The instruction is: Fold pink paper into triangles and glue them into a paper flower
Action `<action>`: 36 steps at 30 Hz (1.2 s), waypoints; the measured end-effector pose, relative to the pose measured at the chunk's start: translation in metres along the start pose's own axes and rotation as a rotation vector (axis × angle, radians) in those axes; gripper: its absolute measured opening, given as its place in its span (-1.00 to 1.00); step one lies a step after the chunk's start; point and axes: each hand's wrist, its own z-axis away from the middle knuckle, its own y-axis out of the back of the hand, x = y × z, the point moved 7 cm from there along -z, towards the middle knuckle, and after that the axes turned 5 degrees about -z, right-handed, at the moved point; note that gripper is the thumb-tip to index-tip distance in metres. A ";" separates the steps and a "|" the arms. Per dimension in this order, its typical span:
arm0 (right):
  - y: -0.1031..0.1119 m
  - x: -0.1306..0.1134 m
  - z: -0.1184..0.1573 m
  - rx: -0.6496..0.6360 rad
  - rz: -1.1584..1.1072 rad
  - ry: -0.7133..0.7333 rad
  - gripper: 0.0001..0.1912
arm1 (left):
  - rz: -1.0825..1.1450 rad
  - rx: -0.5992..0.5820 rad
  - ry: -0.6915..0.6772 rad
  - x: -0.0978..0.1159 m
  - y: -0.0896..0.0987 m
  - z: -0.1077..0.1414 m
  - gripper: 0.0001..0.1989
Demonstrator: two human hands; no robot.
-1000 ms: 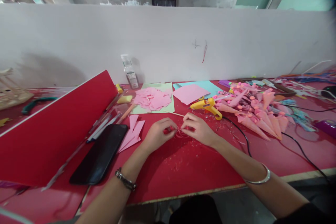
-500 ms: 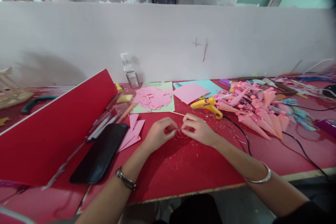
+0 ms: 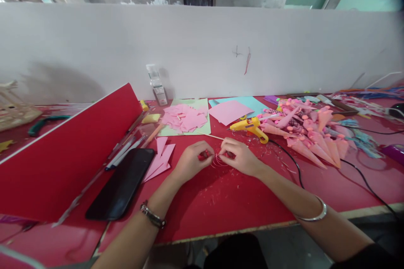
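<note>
Over the middle of the red table (image 3: 202, 214), my left hand (image 3: 194, 159) and my right hand (image 3: 238, 157) face each other with thumbs and fingertips pinched. Between them runs a thin pale pink thread (image 3: 217, 159), its loops hanging just below the fingertips. Both pinches are closed on this thread; its ends are hidden by the fingers. A thin wooden stick (image 3: 213, 136) lies just beyond my right hand. Past that hand rests a yellow glue gun (image 3: 249, 126) with a black cord. Folded pink paper pieces (image 3: 160, 159) lie left of my left hand.
A black phone (image 3: 121, 185) and a propped red board (image 3: 69, 159) occupy the left. Pink paper scraps (image 3: 184, 117) cover a green sheet behind my hands. Many pink paper cones (image 3: 309, 130) are piled at right. A clear bottle (image 3: 158, 86) stands against the white partition (image 3: 195, 50).
The hands keep the same pinched pose, with the thread's loops shifting very slightly between the fingertips. The whole view has moved a few pixels.
</note>
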 end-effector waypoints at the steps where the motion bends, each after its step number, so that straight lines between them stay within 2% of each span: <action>1: 0.000 0.000 0.000 0.001 -0.003 -0.003 -0.92 | -0.001 0.000 0.002 0.000 0.000 0.000 -0.90; 7: -0.001 0.002 0.000 0.008 -0.030 -0.032 -0.91 | -0.003 -0.002 0.010 0.001 -0.001 0.000 -0.90; 15: 0.004 0.003 -0.002 0.089 -0.099 -0.056 -0.90 | -0.039 0.033 -0.017 0.004 0.006 0.000 -0.93; 23: 0.006 0.003 0.000 0.067 0.016 -0.031 -0.97 | -0.073 0.074 -0.003 0.000 0.008 -0.001 -0.90; 36: 0.006 -0.005 0.000 0.040 0.147 0.044 -0.88 | -0.220 0.074 -0.089 0.006 0.009 0.001 -0.93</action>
